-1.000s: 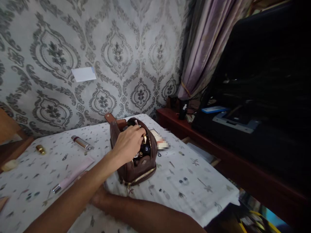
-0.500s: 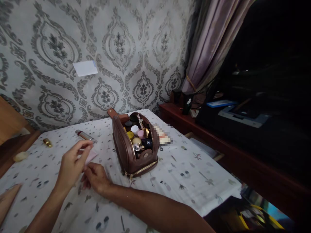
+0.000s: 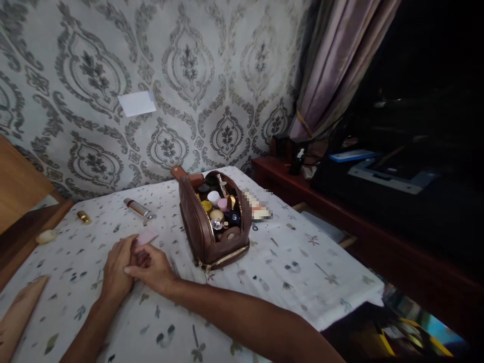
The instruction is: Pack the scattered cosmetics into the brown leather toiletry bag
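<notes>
My left hand (image 3: 119, 267) and my right hand (image 3: 154, 269) meet low over the table, left of the bag. Left fingers are drawn together and partly covered by the right hand. My right hand's fingers are curled, its thumb lying against the left hand. Whatever is between them is hidden. Just beyond the fingertips is a flat pale pink piece (image 3: 146, 236); whether a finger touches it I cannot tell. The unzipped brown cosmetic bag (image 3: 196, 229) stands to the right, packed with several jars and bottles, including a white lid (image 3: 214, 197) and a pink lid (image 3: 223, 204).
A silver tube (image 3: 139, 208) and a gold-coloured cap (image 3: 83, 217) lie on the patterned tablecloth (image 3: 287, 297). A pale oval object (image 3: 46, 236) is at the left edge. Behind stands a wallpapered wall; a dark red cabinet (image 3: 272, 174) borders the right.
My left hand has lowered and its raised fingers have folded down toward the right hand. The right hand has turned, its thumb now against the left. The view has shifted slightly.
</notes>
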### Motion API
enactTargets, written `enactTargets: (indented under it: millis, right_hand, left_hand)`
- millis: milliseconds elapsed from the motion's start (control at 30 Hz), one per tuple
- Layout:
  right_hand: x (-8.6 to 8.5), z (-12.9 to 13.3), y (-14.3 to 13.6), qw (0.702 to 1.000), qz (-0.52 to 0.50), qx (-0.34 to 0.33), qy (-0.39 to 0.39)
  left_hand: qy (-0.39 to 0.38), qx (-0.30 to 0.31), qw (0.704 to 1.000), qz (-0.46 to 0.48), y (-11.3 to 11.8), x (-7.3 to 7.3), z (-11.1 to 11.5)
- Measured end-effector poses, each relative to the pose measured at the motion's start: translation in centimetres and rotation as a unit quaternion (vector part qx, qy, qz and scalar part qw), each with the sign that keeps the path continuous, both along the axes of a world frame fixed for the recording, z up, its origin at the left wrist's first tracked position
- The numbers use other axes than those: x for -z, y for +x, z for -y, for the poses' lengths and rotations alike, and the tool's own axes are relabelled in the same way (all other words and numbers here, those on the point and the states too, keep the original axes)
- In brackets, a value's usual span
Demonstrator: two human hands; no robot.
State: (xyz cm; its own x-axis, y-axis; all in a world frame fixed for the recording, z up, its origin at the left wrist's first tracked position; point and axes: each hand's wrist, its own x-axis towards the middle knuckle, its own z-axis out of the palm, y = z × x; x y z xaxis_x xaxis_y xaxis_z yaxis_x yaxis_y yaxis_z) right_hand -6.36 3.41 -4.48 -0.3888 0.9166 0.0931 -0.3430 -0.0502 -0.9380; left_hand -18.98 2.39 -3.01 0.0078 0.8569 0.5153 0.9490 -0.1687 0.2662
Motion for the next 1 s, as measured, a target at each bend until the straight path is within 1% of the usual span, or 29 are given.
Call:
enactTargets:
  millis: [100, 233, 333, 500, 567, 633, 767, 867, 1000]
  right_hand:
    - [0.3, -0.2, -0.3, 0.999, -0.033, -0.032, -0.015]
    - [0.5, -0.5, -0.2, 0.999, -0.011, -0.043, 0.008]
    - [0.5, -0.8, 0.0, 0.999, -0.004, -0.053, 0.01]
    - [0.3, -0.7, 0.0, 0.998, 0.009, -0.058, 0.013]
    - [0.1, -0.5, 0.0, 0.998, 0.015, -0.055, 0.013]
    - [0.0, -0.3, 0.0, 0.998, 0.022, -0.054, 0.013]
    - [-0.1, -0.1, 0.0, 0.998, 0.035, -0.057, 0.008]
    - [-0.1, 0.0, 0.1, 0.998, 0.04, -0.058, 0.007]
    - [-0.1, -0.1, 0.1, 0.998, 0.043, -0.053, 0.008]
  left_hand:
    - [-0.002, 0.011, 1.0, 0.005, 0.0, 0.1, 0.0]
    - [0.004, 0.021, 1.0, 0.012, 0.1, 0.4, -0.2]
    - [-0.003, 0.026, 0.999, 0.024, 0.3, 0.6, -0.3]
    - [-0.029, 0.016, 0.999, 0.02, 0.6, -0.1, 0.1]
    - [-0.052, 0.002, 0.999, 0.008, 0.7, -0.6, 0.3]
    - [-0.075, -0.026, 0.997, -0.012, 0.7, -1.2, 0.6]
    - [-0.148, -0.09, 0.981, -0.092, 0.6, -1.8, 0.9]
    - [-0.188, -0.1, 0.97, -0.121, 0.5, -2.0, 1.0]
    - [-0.191, -0.114, 0.968, -0.115, 0.4, -2.2, 1.1]
